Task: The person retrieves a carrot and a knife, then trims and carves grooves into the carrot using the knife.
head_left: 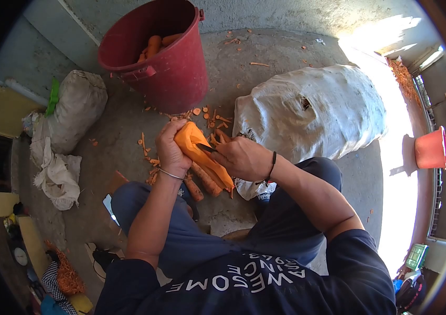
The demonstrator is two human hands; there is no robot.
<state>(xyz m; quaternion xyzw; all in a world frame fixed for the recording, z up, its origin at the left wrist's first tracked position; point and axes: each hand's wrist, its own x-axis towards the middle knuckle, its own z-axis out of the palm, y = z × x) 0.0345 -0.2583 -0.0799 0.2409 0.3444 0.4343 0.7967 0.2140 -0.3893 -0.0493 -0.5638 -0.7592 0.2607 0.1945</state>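
My left hand (173,150) is closed around the top end of a large, bright orange carrot (195,144), its surface cut into smooth facets. In my right hand (245,158) is a knife (206,148), its dark blade lying against the carrot's side. Right-hand fingers are wrapped around the handle, which is mostly hidden. Just below the carrot, duller unpeeled carrots (207,179) lie near my feet. Carrot peelings and cut-off ends (211,116) are scattered on the floor beyond my hands.
A red bucket (176,73) with carrots inside stands ahead on the left. To the right lies a big, full white sack (312,113); another sack (78,105) leans by the left wall. An orange-red bucket (431,148) is at the far right, near bright sunlight.
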